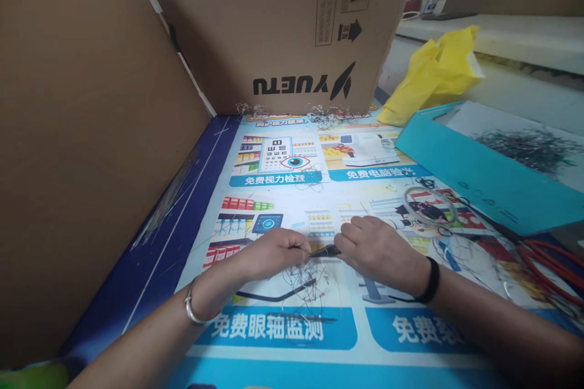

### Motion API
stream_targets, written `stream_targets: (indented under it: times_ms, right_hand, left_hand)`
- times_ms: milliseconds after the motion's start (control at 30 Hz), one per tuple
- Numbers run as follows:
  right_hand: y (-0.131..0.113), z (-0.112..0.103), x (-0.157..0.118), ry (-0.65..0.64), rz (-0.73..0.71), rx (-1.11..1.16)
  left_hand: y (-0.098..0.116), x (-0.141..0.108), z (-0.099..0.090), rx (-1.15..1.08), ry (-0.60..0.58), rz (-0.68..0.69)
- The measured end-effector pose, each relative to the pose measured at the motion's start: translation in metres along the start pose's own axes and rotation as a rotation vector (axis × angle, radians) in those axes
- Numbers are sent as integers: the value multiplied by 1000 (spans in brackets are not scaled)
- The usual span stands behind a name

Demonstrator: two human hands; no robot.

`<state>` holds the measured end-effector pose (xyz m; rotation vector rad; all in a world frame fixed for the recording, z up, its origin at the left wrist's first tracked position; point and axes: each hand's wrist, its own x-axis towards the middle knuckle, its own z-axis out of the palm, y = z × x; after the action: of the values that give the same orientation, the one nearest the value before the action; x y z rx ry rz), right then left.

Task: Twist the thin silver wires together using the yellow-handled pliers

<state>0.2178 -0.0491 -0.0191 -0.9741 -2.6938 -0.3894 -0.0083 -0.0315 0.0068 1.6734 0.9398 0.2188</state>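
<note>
Near the middle of the poster-covered table, my left hand (280,253) is closed in a pinch on a thin wire, whose end is too fine to make out clearly. Wrapped in a fist, my right hand (376,250) grips a dark tool with a tapered tip, which looks like needle-nose pliers (325,251). The plier tip points left and meets the left fingertips. Below the left hand lies a loose tangle of thin wires (311,292) with small coloured bits. The plier handles are hidden inside my right fist.
Cardboard (274,24) walls stand at the back and left. To the right are a blue box (479,179) holding a wire heap (531,149), a yellow bag (429,76), a clear ring (451,213) resembling tape, and a red-handled tool (542,261). Straight wires (166,197) lie at left.
</note>
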Motion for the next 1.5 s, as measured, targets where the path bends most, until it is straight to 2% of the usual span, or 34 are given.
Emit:
stream_targets:
  times_ms: [133, 333, 667, 967, 1133, 1367, 1500]
  right_hand:
    - [-5, 3, -1, -37, 162, 92]
    - [-13, -1, 2, -163, 370, 274]
    - [-13, -7, 6, -288, 473, 374]
    - [-13, -4, 1, -257, 424, 360]
    - [-7, 1, -1, -215, 299, 315]
    - [2, 5, 0, -43, 108, 151]
    - [4, 3, 2, 12, 39, 72]
  left_hand:
    - [-1, 2, 1, 14, 103, -15]
    - [4, 1, 3, 173, 263, 14]
    - [-8, 6, 6, -62, 269, 1]
    - [-7, 5, 5, -126, 213, -13]
    - [-4, 2, 2, -140, 151, -52]
    - [0, 0, -1, -126, 39, -33]
    - [3, 0, -3, -97, -4, -19]
